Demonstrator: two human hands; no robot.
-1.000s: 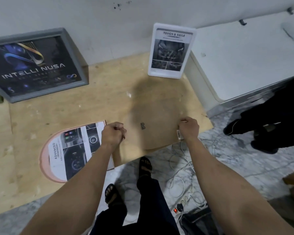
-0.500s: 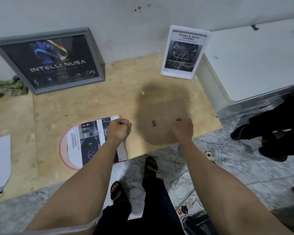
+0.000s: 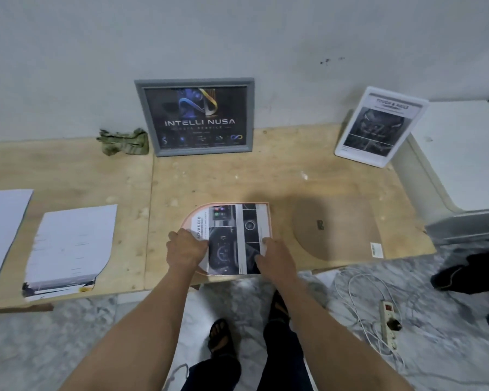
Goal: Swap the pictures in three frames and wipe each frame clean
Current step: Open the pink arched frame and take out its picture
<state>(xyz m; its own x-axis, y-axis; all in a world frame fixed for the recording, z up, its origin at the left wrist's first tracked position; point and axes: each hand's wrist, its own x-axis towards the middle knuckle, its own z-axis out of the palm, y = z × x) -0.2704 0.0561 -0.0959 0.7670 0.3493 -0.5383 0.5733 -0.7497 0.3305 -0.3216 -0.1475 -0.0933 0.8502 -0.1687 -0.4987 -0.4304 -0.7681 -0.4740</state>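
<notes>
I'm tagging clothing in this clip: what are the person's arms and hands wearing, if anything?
Nothing shows on them. Both forearms are bare all the way to the bottom edge of the picture, with no sleeve in view. The left hand and right hand have no gloves, and no watch, ring or bracelet can be seen.

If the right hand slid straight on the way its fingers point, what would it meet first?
Probably nothing soon: the right hand points up across the printed picture on the arched pink frame; beyond lies bare plywood table, then the wall.

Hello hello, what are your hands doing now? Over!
Left hand and right hand both on the arched pink frame, fingers on its picture. Brown backing board lies beside it. Nothing in the way.
</notes>
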